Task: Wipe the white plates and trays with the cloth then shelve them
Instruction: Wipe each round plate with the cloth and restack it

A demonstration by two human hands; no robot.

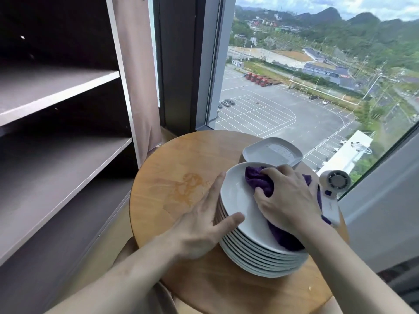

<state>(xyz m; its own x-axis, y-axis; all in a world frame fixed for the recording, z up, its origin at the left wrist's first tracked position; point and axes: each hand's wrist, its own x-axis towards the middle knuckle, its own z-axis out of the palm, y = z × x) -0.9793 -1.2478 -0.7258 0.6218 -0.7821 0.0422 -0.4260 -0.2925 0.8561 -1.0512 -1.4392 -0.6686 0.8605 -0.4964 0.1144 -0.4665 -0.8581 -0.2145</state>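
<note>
Purple cloth (258,180) on top plate (237,197)

Plate stack (260,257) on table (176,159), trays (272,151) behind it, cloth (258,179) atop the stack, shelves (56,87) left, window (294,87) behind.

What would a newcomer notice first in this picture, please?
Probably the stack of white plates on the right of the round table, where the right hand grips a purple cloth on the top one and the left hand steadies the stack. Then the big window behind, high over a car park and hills, and the dark shelves at left.
</note>
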